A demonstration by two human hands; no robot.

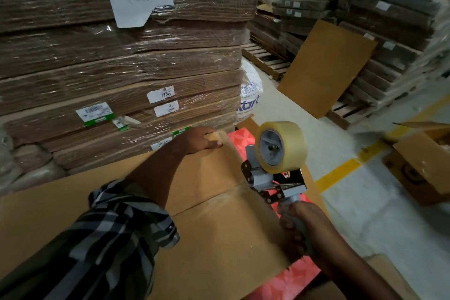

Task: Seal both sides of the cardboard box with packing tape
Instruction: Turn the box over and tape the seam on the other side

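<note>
Tape dispenser on the box; wrapped cardboard stacks behind; open carton right.

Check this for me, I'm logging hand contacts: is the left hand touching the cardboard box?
Touching. The head view shows the left hand resting on the far edge of the cardboard box, pressing the tape end there.
</note>
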